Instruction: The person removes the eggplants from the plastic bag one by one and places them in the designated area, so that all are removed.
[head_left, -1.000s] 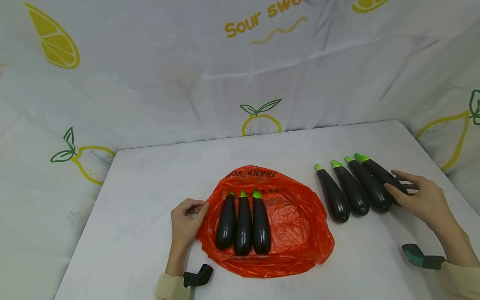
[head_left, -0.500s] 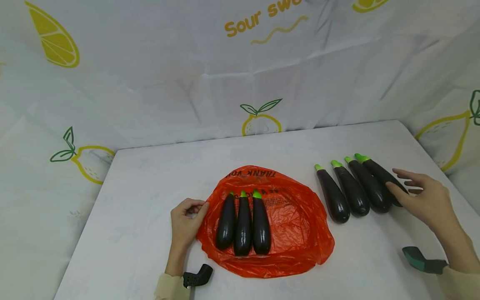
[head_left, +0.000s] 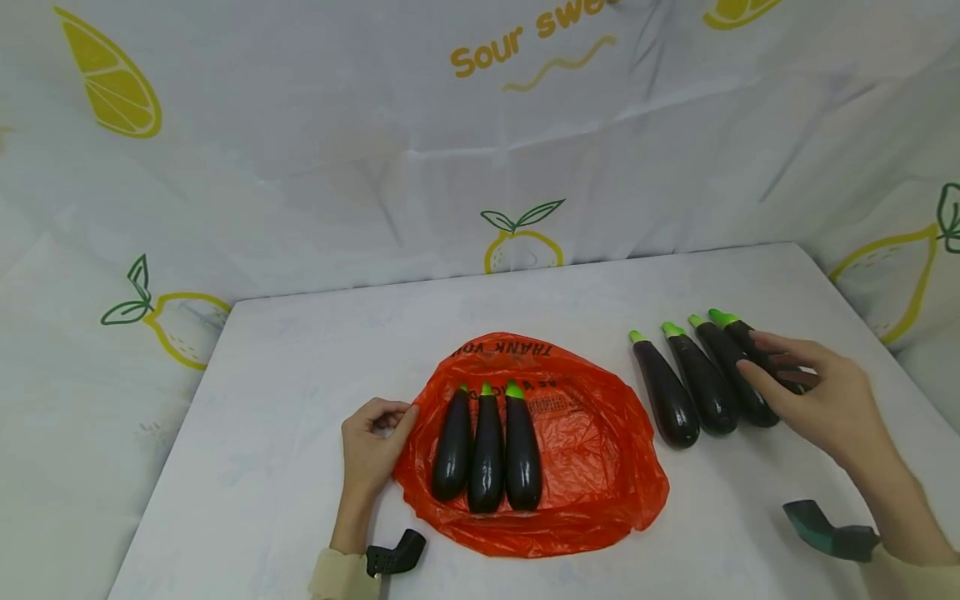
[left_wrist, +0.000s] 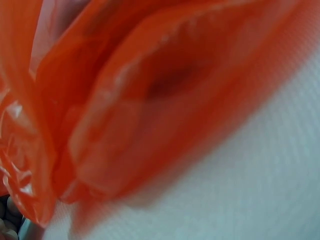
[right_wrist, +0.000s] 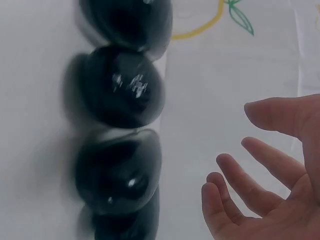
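Three glossy dark eggplants [head_left: 486, 450] lie side by side on a red plastic bag [head_left: 581, 458] spread in the middle of the table. At the bag's left edge my left hand [head_left: 375, 442] pinches the film between thumb and fingers; the left wrist view is filled by the folded plastic [left_wrist: 130, 100]. Several more eggplants [head_left: 702, 383] with bright green stems lie in a slanted row to the right. My right hand [head_left: 821, 392] hovers at the rightmost eggplant [head_left: 742, 335], partly covering it. In the right wrist view its spread fingers [right_wrist: 250, 185] hold nothing.
A white table [head_left: 285, 400] carries everything, its back edge against a hanging white cloth [head_left: 315, 183] printed with lemons and lettering. A dark wrist device [head_left: 397, 552] sits by the left sleeve, a dark green one [head_left: 828, 532] by the right.
My right hand has shifted left, over the rightmost eggplant, from beside its lower end. The left hand, the bag and the eggplants have stayed put.
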